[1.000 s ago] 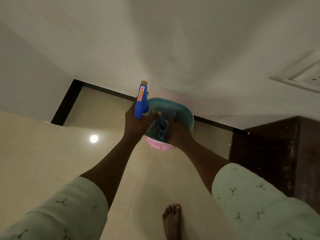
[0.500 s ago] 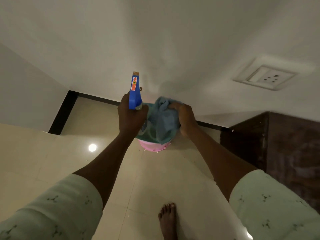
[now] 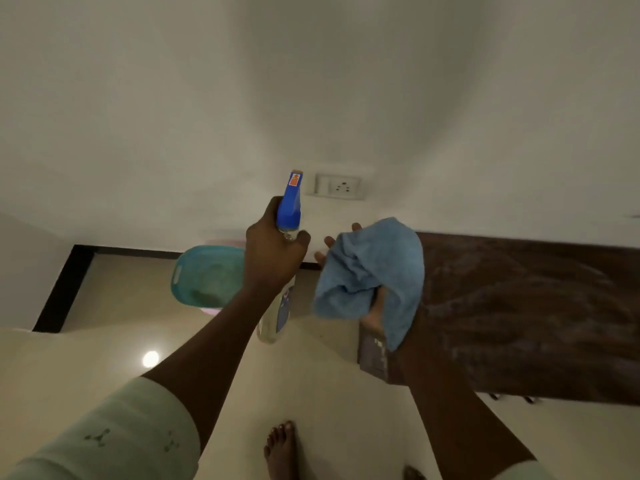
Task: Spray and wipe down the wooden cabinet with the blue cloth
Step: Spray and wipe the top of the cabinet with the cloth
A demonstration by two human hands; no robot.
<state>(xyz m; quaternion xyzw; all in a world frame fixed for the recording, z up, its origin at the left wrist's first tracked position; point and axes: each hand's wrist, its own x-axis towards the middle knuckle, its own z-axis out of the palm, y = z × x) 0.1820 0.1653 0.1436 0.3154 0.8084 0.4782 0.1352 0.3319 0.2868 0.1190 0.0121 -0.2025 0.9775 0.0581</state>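
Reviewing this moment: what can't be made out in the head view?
All in the head view:
- Right hand: the blue cloth drapes over it; only fingertips and some palm show, grip unclear.
- Spray bottle label: blurred, partly behind the left hand.
- Wooden cabinet: cut off by the right edge.
- Teal basin inside: dim, partly behind the left hand.

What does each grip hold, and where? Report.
Left grip holds the spray bottle at its neck, under the blue head. The cloth lies draped over the right grip, fingertips poking out.
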